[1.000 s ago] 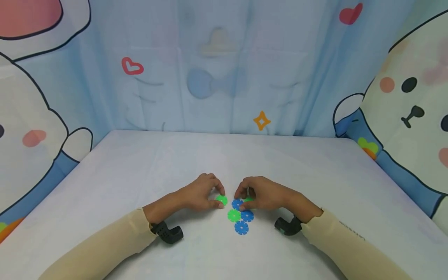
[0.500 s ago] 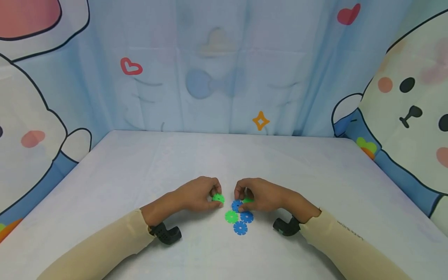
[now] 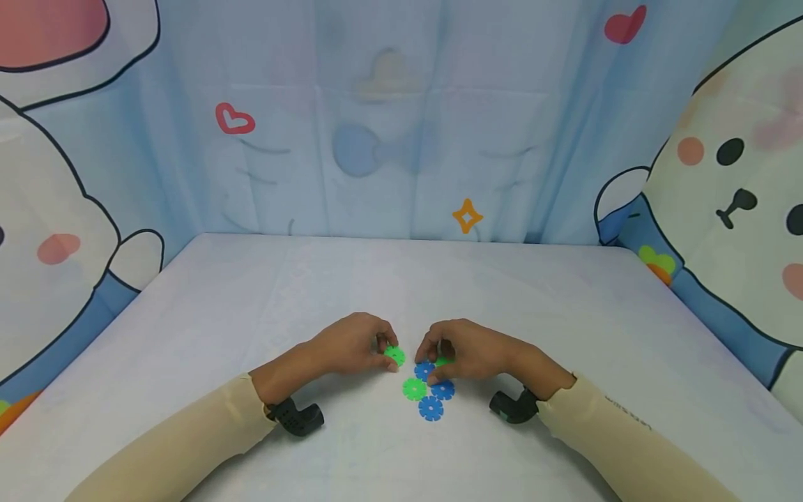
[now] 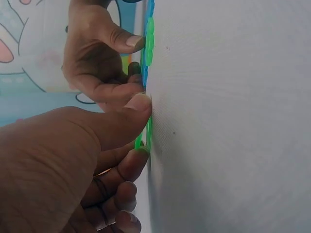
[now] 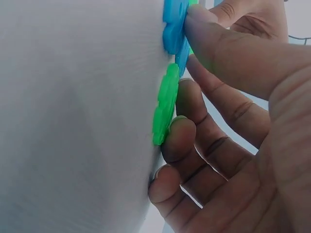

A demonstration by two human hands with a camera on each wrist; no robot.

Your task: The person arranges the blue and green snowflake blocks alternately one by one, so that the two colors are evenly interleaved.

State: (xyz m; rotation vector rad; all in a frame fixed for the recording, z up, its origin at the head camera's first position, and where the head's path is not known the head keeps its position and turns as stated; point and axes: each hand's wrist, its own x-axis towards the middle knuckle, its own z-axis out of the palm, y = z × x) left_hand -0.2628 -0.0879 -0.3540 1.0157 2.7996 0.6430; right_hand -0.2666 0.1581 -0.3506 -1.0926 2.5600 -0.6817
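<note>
My left hand [image 3: 357,343] pinches a green notched plastic disc [image 3: 395,355] between thumb and fingers, just left of a small cluster of discs. In the left wrist view the held disc's thin edge [image 4: 138,141] shows at the fingertips. Over the cluster, my right hand [image 3: 477,346] grips a blue notched disc [image 3: 424,370] by its edges. Beneath that palm lies another green disc [image 3: 443,361], partly hidden; it shows edge-on near the curled fingers in the right wrist view. Closer to me are a green disc [image 3: 415,389] and two blue discs, one right [image 3: 443,390] and one lowest [image 3: 431,408].
A white cloth covers the table [image 3: 282,279]. Behind it hangs a light blue curtain [image 3: 389,174] with cartoon prints. Black wrist cameras [image 3: 300,418] hang below both wrists, close to the tabletop.
The left hand drew its green disc slightly left, then brought it a little back toward the cluster. The right fingertips shifted slightly left along the blue disc; the cluster moved only a little.
</note>
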